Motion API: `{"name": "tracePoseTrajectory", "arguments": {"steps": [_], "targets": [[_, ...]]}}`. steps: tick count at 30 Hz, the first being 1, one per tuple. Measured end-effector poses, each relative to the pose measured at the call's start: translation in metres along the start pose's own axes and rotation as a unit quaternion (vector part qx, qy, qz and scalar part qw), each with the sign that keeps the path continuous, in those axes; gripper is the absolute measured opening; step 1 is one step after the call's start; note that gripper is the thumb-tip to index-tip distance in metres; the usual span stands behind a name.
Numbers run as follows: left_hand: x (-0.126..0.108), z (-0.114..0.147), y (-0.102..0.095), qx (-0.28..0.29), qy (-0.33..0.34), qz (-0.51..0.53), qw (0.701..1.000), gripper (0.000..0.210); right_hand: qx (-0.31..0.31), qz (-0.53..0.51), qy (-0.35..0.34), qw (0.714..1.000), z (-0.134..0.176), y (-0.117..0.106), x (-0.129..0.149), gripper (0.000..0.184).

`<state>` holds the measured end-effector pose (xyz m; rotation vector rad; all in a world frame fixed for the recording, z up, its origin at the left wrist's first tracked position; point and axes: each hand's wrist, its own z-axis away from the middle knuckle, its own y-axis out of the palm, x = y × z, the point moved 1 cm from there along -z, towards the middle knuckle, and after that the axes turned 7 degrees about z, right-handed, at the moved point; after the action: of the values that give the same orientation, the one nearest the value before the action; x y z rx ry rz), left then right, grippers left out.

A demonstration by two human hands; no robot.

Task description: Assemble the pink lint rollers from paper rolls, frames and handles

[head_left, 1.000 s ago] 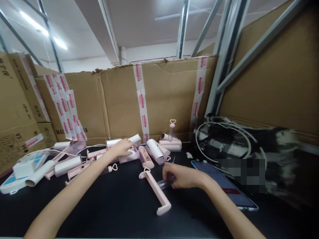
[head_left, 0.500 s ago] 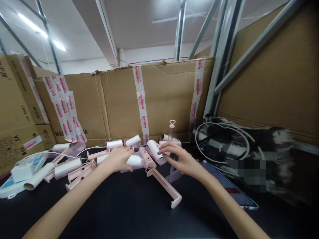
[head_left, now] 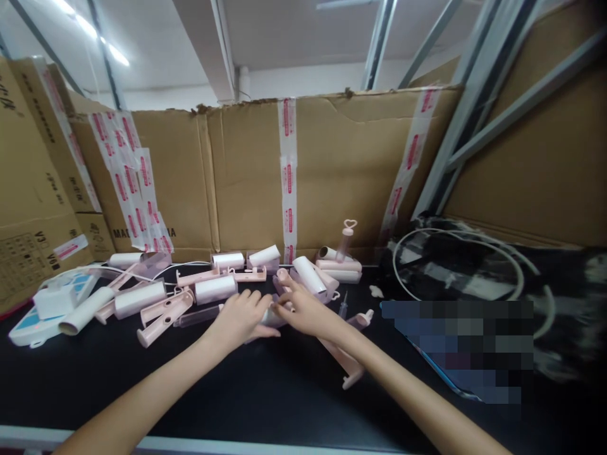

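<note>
My left hand [head_left: 241,318] is closed around a white roll [head_left: 272,318] that appears to sit in a clear cover, just above the black table. At the roll's right end, the bent fingers of my right hand [head_left: 303,308] close on it; their tips are partly hidden. Under my right wrist lies a pink roller handle [head_left: 342,359] with a bent end. Just behind my right hand, another white roll [head_left: 310,276] leans in a clear case. A white roll [head_left: 215,289] in a clear cover rests left of my left hand.
Several pink handles [head_left: 165,313] and rolls lie to the left, near a power strip [head_left: 33,325]. A clear tube with a heart-shaped loop [head_left: 349,224] stands at the back. A blue-edged tablet-like object [head_left: 441,370] lies right, partly pixelated. Cardboard [head_left: 246,183] walls the back.
My right hand has moved left from the leaning roll to the roll at my left hand. The view has shifted, and the table's front edge now shows.
</note>
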<state>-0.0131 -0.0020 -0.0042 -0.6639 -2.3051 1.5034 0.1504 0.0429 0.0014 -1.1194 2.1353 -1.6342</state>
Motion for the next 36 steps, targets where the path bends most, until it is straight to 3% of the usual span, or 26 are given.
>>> {"name": "tracePoseTrajectory", "arguments": {"steps": [2,5,7,9,11,13,15,18,21,26,29,32,36], "targets": [[0.006,-0.003,-0.003,-0.046,-0.005,0.017,0.999,0.068,-0.034,-0.072,0.04,0.996,-0.001,-0.002,-0.005,0.025],[0.015,-0.001,-0.02,-0.137,-0.042,0.09,0.986,0.074,-0.094,-0.177,0.018,0.98,-0.005,-0.016,-0.004,0.031],[0.016,0.005,-0.035,-0.2,-0.091,0.195,0.956,0.074,-0.124,-0.211,-0.013,0.969,-0.01,-0.029,0.0,0.028],[0.012,0.012,-0.045,-0.22,-0.121,0.351,0.902,0.067,-0.11,-0.118,-0.029,0.986,-0.018,-0.04,0.005,0.023],[0.003,0.017,-0.044,-0.189,-0.117,0.508,0.832,0.055,-0.024,0.06,-0.032,0.997,-0.03,-0.044,0.01,0.02],[-0.009,0.022,-0.031,-0.131,-0.1,0.604,0.78,0.047,0.086,0.188,-0.03,0.978,-0.043,-0.037,0.014,0.019],[-0.019,0.026,-0.011,-0.078,-0.095,0.632,0.765,0.046,0.157,0.227,-0.02,0.961,-0.056,-0.024,0.019,0.02],[-0.027,0.03,0.018,-0.026,-0.1,0.661,0.744,0.05,0.204,0.244,-0.002,0.948,-0.074,-0.003,0.024,0.031],[-0.027,0.033,0.035,-0.012,-0.083,0.703,0.706,0.05,0.239,0.239,0.004,0.941,-0.083,0.001,0.026,0.032],[-0.022,0.031,0.039,-0.021,-0.08,0.701,0.709,0.048,0.223,0.174,-0.026,0.959,-0.063,-0.043,0.021,0.032],[-0.02,0.027,0.036,-0.013,-0.09,0.723,0.685,0.052,0.165,0.035,-0.107,0.98,-0.032,-0.071,0.022,0.038],[-0.019,0.025,0.033,-0.021,-0.096,0.738,0.668,0.056,0.165,-0.114,-0.17,0.965,-0.003,-0.077,0.024,0.04],[-0.017,0.024,0.032,-0.018,-0.099,0.715,0.692,0.057,0.128,-0.116,-0.159,0.972,0.014,-0.07,0.023,0.039]]}}
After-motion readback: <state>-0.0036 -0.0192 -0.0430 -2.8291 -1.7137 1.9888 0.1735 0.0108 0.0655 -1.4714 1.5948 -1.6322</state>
